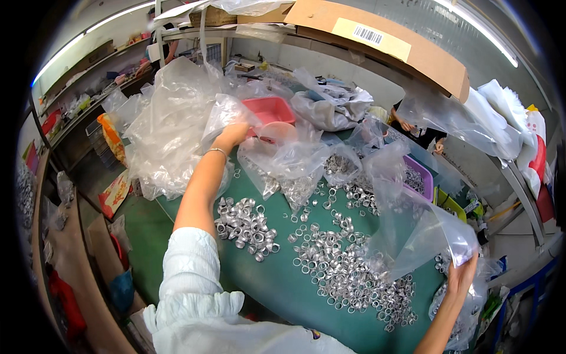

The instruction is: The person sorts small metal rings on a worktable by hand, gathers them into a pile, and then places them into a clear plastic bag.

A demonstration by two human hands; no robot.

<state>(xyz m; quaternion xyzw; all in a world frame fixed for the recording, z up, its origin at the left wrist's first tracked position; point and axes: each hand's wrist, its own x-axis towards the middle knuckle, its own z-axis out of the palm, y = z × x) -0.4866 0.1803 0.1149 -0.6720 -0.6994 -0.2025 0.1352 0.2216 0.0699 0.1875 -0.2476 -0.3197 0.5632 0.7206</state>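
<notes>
My left hand (233, 135) reaches to the far side of the table, its fingers closed on the edge of a crumpled clear plastic bag (226, 114); the fingertips are partly hidden. Low on the right, my right hand (461, 276) grips the corner of a large clear plastic bag (421, 233), which hangs over the table. Under and beside it spreads a big heap of silver metal rings (348, 271). A smaller pile of rings (244, 227) lies nearer my left forearm. Clear bags with small silver pieces (300, 186) rest between the hands.
A pink plastic bin (268, 110) and a purple basket of metal pieces (417, 177) stand along the back of the green table (259, 289). Large empty plastic bags (168, 130) bulge at the left. A cardboard box (377, 44) sits on the overhead shelf. Another person's hand (439, 146) shows beyond.
</notes>
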